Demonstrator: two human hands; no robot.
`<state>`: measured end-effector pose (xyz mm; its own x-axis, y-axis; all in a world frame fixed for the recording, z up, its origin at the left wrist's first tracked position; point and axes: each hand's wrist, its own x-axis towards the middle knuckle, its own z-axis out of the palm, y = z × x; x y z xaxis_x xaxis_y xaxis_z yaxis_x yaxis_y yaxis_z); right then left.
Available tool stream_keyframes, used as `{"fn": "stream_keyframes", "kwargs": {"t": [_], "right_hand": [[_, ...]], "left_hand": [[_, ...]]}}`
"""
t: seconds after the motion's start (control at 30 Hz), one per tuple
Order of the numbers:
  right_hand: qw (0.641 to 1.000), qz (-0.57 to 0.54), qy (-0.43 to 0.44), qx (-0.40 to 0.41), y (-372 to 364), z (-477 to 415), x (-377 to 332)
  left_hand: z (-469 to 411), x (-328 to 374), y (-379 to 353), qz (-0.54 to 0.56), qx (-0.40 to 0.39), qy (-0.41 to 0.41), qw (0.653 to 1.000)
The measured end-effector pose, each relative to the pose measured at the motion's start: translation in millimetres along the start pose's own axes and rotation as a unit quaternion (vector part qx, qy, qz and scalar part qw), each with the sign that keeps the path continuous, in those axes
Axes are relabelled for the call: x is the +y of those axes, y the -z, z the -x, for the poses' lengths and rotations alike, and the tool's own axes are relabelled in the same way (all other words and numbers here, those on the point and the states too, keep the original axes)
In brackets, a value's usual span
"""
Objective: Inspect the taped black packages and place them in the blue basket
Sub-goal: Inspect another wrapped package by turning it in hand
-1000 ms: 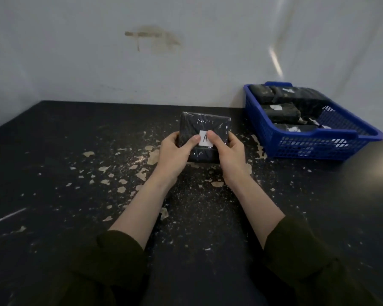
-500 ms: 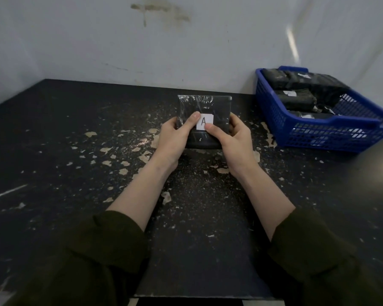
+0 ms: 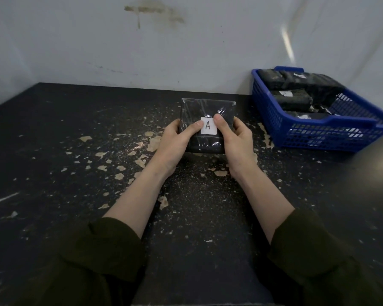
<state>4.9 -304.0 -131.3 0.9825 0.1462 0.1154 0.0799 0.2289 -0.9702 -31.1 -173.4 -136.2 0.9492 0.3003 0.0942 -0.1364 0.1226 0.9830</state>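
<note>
I see one package held in both hands over the middle of the table. Its front face is tilted up toward the camera. I cannot tell whether its lower edge touches the table.

Left hand: closed round the package's left edge, fingers curled behind it, thumb laid across the front. The thumb tip touches the left edge of the label.

Right hand: closed round the right edge in the same way, fingers behind, thumb on the front. The thumb tip sits at the label's upper right corner.

The label is white, marked "A", and lies between the two thumbs. The package is black under clear film, which shows glossy creases near the top.

The basket stands on the table to the right of the package, apart from it, with its far end against the wall. It contains several black packs; at least two show white labels.

The table is dark with pale chipped patches, densest around the hands. Dark sleeves are pushed back from both forearms
</note>
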Motion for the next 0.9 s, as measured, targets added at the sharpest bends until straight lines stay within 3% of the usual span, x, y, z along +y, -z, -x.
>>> {"fn": "stream_keyframes", "kwargs": {"t": [0.37, 0.47, 0.57, 0.7, 0.8, 0.9], "right_hand": [[0.996, 0.046, 0.037, -0.065, 4, 0, 1], [0.992, 0.088, 0.068, -0.058, 7, -2, 2], [0.982, 0.155, 0.103, -0.039, 8, -4, 3], [0.989, 0.085, 0.084, -0.082, 8, -4, 4], [0.991, -0.01, 0.038, -0.128, 5, -1, 1], [0.992, -0.03, 0.007, -0.12, 0, 3, -2]], "left_hand": [[-4, 2, 6, -0.014, 0.031, 0.0, 0.999], [-1, 6, 6, -0.054, 0.01, -0.023, 0.998], [2, 10, 5, -0.021, -0.023, -0.02, 0.999], [3, 17, 1, 0.1, -0.007, 0.037, 0.994], [3, 13, 3, 0.106, 0.02, 0.034, 0.994], [2, 11, 3, 0.087, 0.019, 0.004, 0.996]]}}
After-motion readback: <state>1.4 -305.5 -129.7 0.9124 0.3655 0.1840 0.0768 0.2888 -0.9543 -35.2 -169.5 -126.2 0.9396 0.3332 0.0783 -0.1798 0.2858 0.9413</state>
